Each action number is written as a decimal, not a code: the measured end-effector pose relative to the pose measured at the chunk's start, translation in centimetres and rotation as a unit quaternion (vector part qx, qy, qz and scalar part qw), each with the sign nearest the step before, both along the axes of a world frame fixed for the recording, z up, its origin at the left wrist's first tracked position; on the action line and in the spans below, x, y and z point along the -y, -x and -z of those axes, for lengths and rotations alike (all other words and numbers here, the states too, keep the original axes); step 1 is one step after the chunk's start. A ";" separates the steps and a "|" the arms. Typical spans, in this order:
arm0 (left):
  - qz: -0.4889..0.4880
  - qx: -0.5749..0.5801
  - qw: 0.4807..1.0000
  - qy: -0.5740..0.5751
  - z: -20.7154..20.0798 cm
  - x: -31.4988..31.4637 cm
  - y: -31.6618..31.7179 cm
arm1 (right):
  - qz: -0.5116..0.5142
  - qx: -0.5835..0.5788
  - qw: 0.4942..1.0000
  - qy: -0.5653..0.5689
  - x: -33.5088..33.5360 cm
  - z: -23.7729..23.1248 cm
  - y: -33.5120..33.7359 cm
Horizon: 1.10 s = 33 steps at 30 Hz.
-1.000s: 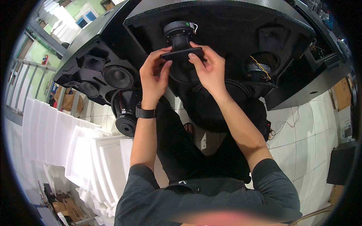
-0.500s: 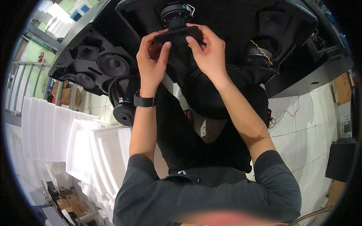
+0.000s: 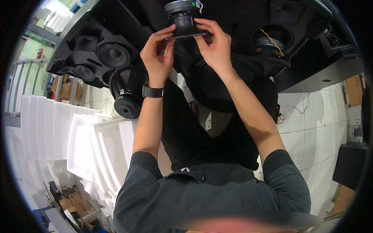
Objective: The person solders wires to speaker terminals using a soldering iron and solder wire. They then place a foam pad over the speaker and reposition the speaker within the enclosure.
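Note:
Between both hands I hold a black horn tweeter [image 3: 184, 26], a flared horn with a round driver and white wires at its far end. My left hand [image 3: 158, 52] is closed on the left edge of its flat flange, with a dark watch on that wrist. Opposite it, my right hand [image 3: 215, 44] pinches the flange's right edge, thumb beneath and fingers along the horn's side. Below the horn a large black round speaker cone [image 3: 223, 83] lies close to my knees. Black speaker cabinets [image 3: 128, 23] stand just beyond my hands.
A loose woofer [image 3: 127, 105] sits on the floor at left, by a cabinet with fitted speakers [image 3: 112, 54]. White foam sheets [image 3: 50, 128] are stacked at left. At right, a speaker with a yellow wire [image 3: 271, 42] rests in a cabinet opening; a thin cable [image 3: 297, 110] trails over the tiles.
The horn tweeter has tilted and risen slightly in my hands, so more of its flared side now shows. Both hands still hold its flange. The whole view has shifted a little.

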State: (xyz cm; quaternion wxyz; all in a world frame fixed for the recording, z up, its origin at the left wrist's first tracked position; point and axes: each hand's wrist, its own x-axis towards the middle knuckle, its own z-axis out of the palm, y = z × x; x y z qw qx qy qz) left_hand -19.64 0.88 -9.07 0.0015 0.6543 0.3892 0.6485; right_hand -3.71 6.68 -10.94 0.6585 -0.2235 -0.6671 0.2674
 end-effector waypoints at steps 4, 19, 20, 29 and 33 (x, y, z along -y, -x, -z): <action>-0.038 -0.040 0.999 -0.005 0.7 0.3 -0.4 | -0.016 0.008 1.000 0.025 -0.1 0.8 -0.3; -0.070 -0.022 0.996 -0.050 3.3 0.3 -0.7 | 0.049 -0.123 0.991 0.030 0.9 3.3 0.7; -0.068 -0.017 0.997 -0.043 3.4 0.3 -0.8 | 0.054 -0.124 0.990 0.026 1.0 3.3 0.6; 0.015 0.098 0.995 0.014 4.0 1.1 -1.9 | 0.030 -0.071 0.996 0.047 1.8 2.3 -0.7; 0.030 0.124 0.992 0.026 3.9 1.1 -1.9 | 0.027 -0.012 1.000 0.009 1.3 1.1 -1.7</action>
